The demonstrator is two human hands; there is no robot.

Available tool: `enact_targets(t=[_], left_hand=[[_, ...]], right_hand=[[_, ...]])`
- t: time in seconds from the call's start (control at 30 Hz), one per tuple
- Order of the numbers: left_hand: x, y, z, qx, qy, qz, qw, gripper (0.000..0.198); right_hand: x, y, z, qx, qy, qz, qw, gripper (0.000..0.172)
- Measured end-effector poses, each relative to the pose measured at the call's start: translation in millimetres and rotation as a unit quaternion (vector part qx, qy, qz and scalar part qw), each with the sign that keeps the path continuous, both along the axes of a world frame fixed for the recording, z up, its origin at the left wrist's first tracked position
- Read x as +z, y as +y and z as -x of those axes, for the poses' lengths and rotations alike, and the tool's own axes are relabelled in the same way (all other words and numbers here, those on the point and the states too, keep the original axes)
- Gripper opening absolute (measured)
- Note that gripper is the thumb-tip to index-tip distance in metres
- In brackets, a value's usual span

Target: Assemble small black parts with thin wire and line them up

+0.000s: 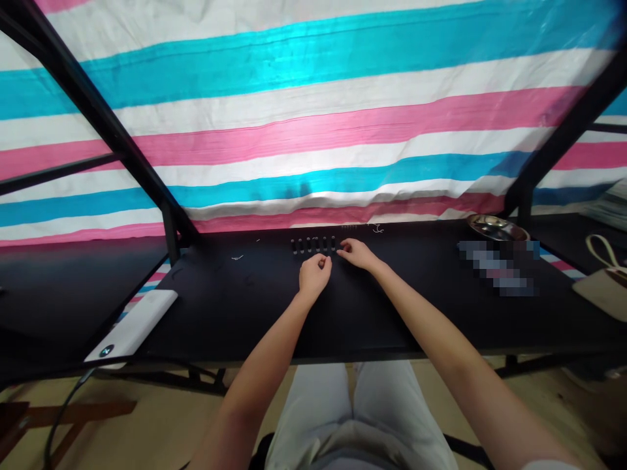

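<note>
Several small dark rods with pale ends (309, 245) stand side by side in a short row on the black table (235, 294). Just in front of the row's right half is my left hand (314, 275), closed, thumb and forefinger pinched together. Whatever that pinch holds, if anything, is too small to make out. My right hand (358, 253) lies just beyond the right end of the row, its fingers bent and the tips of thumb and forefinger a little apart. Nothing shows between them, and they are close to the last rod.
Thin white scraps (377, 228) lie at the table's back edge, more white bits (238, 257) to the left. A shiny metal dish (497, 228) sits back right, near a blurred-out item (497, 267). A white power bank (134, 326) with a cable is at left, a beige bag (602, 290) far right.
</note>
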State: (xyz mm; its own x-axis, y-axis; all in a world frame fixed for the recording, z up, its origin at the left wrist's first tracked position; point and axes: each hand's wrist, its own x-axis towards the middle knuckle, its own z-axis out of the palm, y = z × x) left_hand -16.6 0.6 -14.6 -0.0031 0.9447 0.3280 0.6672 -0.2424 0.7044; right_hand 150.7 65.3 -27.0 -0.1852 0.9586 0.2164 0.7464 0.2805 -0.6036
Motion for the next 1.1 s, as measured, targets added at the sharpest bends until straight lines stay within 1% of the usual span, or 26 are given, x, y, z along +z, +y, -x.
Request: enact_targets(t=[0.17, 0.27, 0.33, 0.4, 0.47, 0.53, 0.6, 0.7, 0.77, 0.93, 1.1], left_hand=[[-2.2, -1.5, -0.3, -0.022, 0.066, -0.013, 0.997, 0.026], [-2.4, -2.5, -0.7, -0.039, 0.120, -0.043, 0.991, 0.026], [-2.0, -3.2, -1.5, -0.056, 0.148, -0.069, 0.985, 0.025], [-2.4, -3.9, -2.7, -0.080, 0.169, -0.084, 0.979, 0.026], [-4.8, -4.7, -4.3, -0.114, 0.188, -0.087, 0.972, 0.033], [-9.5, -5.4, -6.2, -0.154, 0.212, -0.076, 0.962, 0.042], [-15.2, -5.7, -7.9, -0.181, 0.243, -0.049, 0.952, 0.049], [-21.4, -5.6, -9.5, -0.183, 0.287, -0.002, 0.940, 0.053], [-22.3, -5.5, -10.0, -0.178, 0.306, 0.016, 0.935, 0.054], [-19.7, -5.9, -11.1, -0.179, 0.331, 0.029, 0.926, 0.056], [-22.0, -5.1, -11.9, -0.177, 0.336, 0.030, 0.924, 0.057]], right_hand=[[-3.2, -28.0, -29.2, 0.019, -0.072, -0.049, 0.996, 0.023], [-8.2, -44.5, -44.5, 0.026, -0.118, -0.084, 0.989, 0.024], [-13.2, -51.3, -51.4, 0.024, -0.117, -0.101, 0.988, 0.026], [-18.3, -53.9, -54.9, 0.017, -0.104, -0.108, 0.989, 0.027], [-22.7, -53.4, -55.1, 0.009, -0.096, -0.110, 0.989, 0.028], [-25.8, -51.6, -53.3, 0.003, -0.094, -0.110, 0.989, 0.030], [-27.9, -50.0, -51.1, 0.001, -0.095, -0.108, 0.990, 0.033], [-29.4, -48.9, -49.0, 0.005, -0.104, -0.096, 0.990, 0.038], [-29.4, -49.0, -48.1, 0.008, -0.115, -0.078, 0.990, 0.042], [-25.8, -51.2, -45.5, 0.011, -0.140, -0.035, 0.989, 0.049], [-23.8, -52.6, -44.6, 0.014, -0.153, -0.024, 0.988, 0.050]])
